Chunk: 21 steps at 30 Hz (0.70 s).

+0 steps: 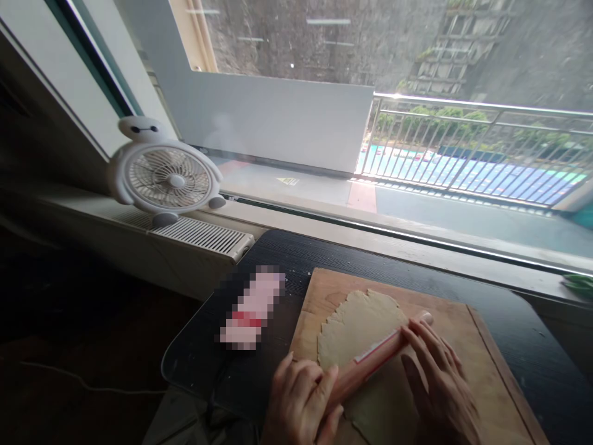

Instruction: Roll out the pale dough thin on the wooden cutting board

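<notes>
A wooden rolling pin [365, 363] with a white and red label lies slantwise across a sheet of pale dough [356, 321]. The dough is thin, with a ragged edge, and is spread on a wooden board [315, 303]. My left hand [301, 395] is curled over the pin's near end, which it partly hides. On the far end, the fingers of my right hand [435, 371] rest bent over the pin, its thumb lower along the near side. Part of the dough is hidden under the pin and my right hand.
The board lies on a black table [278, 253] by a window. A blurred-out pink object [254, 309] lies left of the board. Farther back, a white character-shaped fan [169, 176] stands on a radiator [208, 235]. A green leafy thing [577, 285] sits on the sill at right.
</notes>
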{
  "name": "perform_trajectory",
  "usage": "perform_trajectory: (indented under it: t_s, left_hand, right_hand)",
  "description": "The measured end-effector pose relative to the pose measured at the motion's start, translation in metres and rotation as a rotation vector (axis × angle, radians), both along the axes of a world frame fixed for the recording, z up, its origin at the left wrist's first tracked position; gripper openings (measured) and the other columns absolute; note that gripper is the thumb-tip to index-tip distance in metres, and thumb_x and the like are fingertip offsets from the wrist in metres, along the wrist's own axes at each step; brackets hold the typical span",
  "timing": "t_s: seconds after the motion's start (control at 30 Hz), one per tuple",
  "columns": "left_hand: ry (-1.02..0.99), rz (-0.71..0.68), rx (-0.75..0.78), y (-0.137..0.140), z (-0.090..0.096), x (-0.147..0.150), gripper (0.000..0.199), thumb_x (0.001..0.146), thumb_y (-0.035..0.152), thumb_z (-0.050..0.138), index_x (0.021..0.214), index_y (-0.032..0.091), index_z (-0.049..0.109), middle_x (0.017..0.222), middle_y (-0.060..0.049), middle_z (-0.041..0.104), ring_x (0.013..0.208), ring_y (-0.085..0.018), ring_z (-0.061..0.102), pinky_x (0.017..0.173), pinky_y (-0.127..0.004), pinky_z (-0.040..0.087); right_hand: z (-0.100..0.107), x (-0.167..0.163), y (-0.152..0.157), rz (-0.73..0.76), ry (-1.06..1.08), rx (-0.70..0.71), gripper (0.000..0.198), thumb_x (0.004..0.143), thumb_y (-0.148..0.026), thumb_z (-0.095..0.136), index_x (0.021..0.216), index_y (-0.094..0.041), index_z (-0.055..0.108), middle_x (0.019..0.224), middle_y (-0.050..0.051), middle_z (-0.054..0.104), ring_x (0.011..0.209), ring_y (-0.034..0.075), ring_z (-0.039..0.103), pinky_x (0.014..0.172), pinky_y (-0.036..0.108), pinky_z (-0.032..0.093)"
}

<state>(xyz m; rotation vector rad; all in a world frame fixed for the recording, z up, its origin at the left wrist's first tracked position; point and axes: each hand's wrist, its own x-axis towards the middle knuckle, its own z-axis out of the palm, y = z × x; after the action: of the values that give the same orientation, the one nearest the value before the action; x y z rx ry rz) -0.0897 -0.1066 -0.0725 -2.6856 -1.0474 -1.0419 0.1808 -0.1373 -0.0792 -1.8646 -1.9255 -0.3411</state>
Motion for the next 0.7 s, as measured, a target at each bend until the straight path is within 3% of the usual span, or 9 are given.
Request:
perform_trajectory:
  t_s: [0.07,0.17,0.27,0.37,0.5,0.57,0.7]
  left_hand:
    - [-0.014,0.049,-0.043,0.012,0.008,0.005,0.034,0.081,0.028,0.055,0.114,0.022,0.057,0.091,-0.004,0.063,0.09,-0.019,0.056,0.094,-0.042,0.038]
    - [0.018,0.156,-0.137,0.043,0.02,0.011,0.028,0.083,0.027,0.054,0.11,0.024,0.06,0.093,-0.003,0.062,0.092,-0.019,0.054,0.093,-0.043,0.037]
    - [0.049,0.201,-0.176,0.076,0.028,0.021,0.019,0.087,0.026,0.048,0.097,0.022,0.064,0.087,-0.003,0.06,0.088,-0.018,0.053,0.087,-0.04,0.039]
    - [0.046,0.195,-0.166,0.085,0.031,0.035,0.021,0.089,0.024,0.044,0.09,0.021,0.064,0.083,-0.003,0.058,0.086,-0.017,0.052,0.089,-0.04,0.038]
    - [0.031,0.114,-0.167,0.057,0.026,0.042,0.025,0.088,0.019,0.044,0.106,0.023,0.06,0.091,-0.003,0.058,0.088,-0.017,0.052,0.09,-0.04,0.037]
    - [0.024,0.075,-0.184,0.041,0.021,0.039,0.028,0.087,0.018,0.045,0.111,0.024,0.057,0.096,-0.004,0.057,0.09,-0.017,0.051,0.084,-0.036,0.039]
    - [0.076,0.098,-0.214,0.043,0.018,0.044,0.017,0.087,0.02,0.043,0.088,0.021,0.06,0.084,-0.003,0.055,0.08,-0.016,0.05,0.073,-0.032,0.039]
  right_hand:
    - [0.002,0.0,0.0,0.001,-0.044,-0.03,0.044,0.09,-0.035,0.037,0.131,-0.022,0.04,0.137,0.006,0.041,0.129,0.024,0.032,0.104,0.046,0.026]
    - [0.012,-0.004,0.03,-0.009,-0.054,-0.107,0.034,0.091,-0.035,0.035,0.12,-0.026,0.051,0.126,0.002,0.052,0.127,0.023,0.035,0.105,0.047,0.023]
    - [0.025,-0.009,0.067,-0.071,-0.017,-0.162,0.031,0.093,-0.034,0.031,0.105,-0.027,0.058,0.12,0.002,0.056,0.121,0.023,0.04,0.102,0.046,0.026]
    - [0.034,-0.011,0.08,-0.056,0.003,-0.207,0.033,0.094,-0.033,0.029,0.101,-0.027,0.06,0.115,0.002,0.058,0.119,0.021,0.043,0.098,0.042,0.031]
    - [0.025,-0.009,0.045,-0.012,-0.031,-0.156,0.034,0.092,-0.036,0.033,0.119,-0.025,0.052,0.126,0.003,0.053,0.122,0.022,0.04,0.101,0.043,0.029]
    - [0.016,-0.007,0.017,-0.001,-0.074,-0.1,0.045,0.09,-0.038,0.038,0.131,-0.02,0.04,0.135,0.007,0.044,0.127,0.025,0.034,0.104,0.045,0.025]
    - [0.004,-0.006,-0.015,0.034,-0.125,-0.064,0.057,0.087,-0.038,0.044,0.138,-0.017,0.03,0.141,0.008,0.036,0.131,0.026,0.028,0.107,0.046,0.019]
